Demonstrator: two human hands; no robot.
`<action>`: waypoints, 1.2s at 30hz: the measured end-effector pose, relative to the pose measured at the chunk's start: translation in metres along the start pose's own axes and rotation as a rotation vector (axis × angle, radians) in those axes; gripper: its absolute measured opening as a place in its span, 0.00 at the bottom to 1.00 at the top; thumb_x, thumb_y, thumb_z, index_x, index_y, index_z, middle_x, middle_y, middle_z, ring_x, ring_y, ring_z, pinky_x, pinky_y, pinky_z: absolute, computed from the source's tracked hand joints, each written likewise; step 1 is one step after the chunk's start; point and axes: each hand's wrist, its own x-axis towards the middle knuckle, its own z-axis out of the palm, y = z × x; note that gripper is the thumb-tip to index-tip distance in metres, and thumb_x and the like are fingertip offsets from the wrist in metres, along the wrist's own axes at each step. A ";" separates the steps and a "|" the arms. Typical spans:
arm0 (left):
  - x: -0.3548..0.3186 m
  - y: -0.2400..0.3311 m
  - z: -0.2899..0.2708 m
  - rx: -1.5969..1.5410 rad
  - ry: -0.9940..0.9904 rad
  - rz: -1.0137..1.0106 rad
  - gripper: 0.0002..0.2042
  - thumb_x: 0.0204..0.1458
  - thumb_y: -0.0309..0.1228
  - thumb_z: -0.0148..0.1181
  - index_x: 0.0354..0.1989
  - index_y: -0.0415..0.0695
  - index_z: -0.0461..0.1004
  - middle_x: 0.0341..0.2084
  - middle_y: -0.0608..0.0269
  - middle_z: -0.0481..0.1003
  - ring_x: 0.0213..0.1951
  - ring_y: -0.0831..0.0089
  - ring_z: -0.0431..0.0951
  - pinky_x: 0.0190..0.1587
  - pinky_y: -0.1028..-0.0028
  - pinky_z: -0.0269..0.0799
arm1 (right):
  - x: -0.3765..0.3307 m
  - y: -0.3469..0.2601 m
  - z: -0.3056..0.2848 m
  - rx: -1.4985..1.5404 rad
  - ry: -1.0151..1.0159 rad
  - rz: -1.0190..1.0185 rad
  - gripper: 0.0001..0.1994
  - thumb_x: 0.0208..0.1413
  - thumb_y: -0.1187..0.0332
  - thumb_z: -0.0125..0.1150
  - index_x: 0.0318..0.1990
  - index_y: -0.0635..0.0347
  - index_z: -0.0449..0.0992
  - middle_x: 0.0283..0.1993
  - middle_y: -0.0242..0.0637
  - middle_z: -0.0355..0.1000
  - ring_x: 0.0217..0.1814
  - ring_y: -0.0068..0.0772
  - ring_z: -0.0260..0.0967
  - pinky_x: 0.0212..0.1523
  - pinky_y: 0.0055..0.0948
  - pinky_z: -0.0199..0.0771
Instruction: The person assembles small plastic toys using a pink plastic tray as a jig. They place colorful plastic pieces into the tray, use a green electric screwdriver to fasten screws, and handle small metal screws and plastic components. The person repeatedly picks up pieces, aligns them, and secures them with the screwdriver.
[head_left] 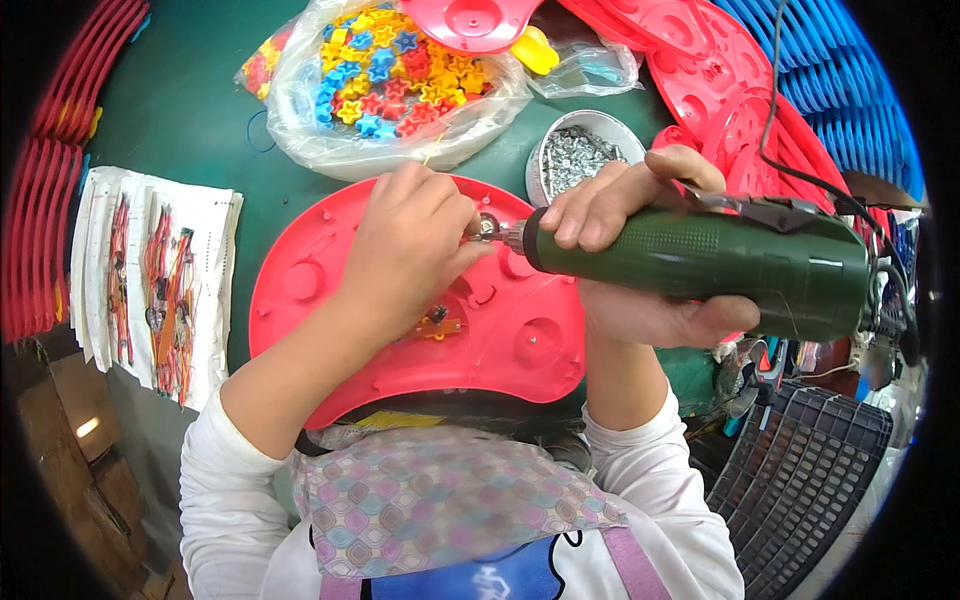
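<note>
Screw-driving is in hand: the right hand (pixel 640 215) grips a green electric screwdriver (pixel 700 265) while left hand (pixel 410 245) pinches a screw at its tip, above the red plastic panel (pixel 400 330). Next, seat it squarely.

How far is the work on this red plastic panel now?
Done: a small orange part already sits on the red panel. In hand: the left hand steadies a screw while the right hand holds the green electric screwdriver. Left: the bowl of screws remains full.

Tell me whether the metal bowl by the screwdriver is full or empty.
Nearly full: the metal bowl holds a heap of small silvery screws reaching close to its rim.
</note>
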 end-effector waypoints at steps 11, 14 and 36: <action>-0.006 -0.011 -0.002 0.187 0.091 0.215 0.14 0.37 0.30 0.75 0.32 0.46 0.75 0.33 0.65 0.73 0.44 0.62 0.74 0.47 0.61 0.71 | -0.005 0.008 0.017 0.037 0.082 0.028 0.55 0.47 0.18 0.52 0.61 0.68 0.63 0.32 0.42 0.74 0.32 0.37 0.76 0.38 0.40 0.83; -0.007 -0.010 -0.005 0.206 0.117 0.198 0.16 0.35 0.33 0.76 0.31 0.47 0.75 0.33 0.65 0.73 0.45 0.62 0.74 0.47 0.60 0.70 | -0.006 0.009 0.014 -0.003 0.063 0.034 0.54 0.51 0.19 0.50 0.64 0.66 0.63 0.31 0.41 0.73 0.33 0.38 0.74 0.37 0.42 0.82; -0.011 -0.022 0.002 0.201 0.093 0.148 0.14 0.35 0.32 0.75 0.28 0.43 0.75 0.36 0.62 0.73 0.48 0.59 0.73 0.50 0.59 0.70 | 0.000 0.010 0.018 -0.102 -0.002 0.290 0.50 0.50 0.21 0.56 0.57 0.65 0.66 0.30 0.41 0.73 0.30 0.36 0.73 0.35 0.39 0.80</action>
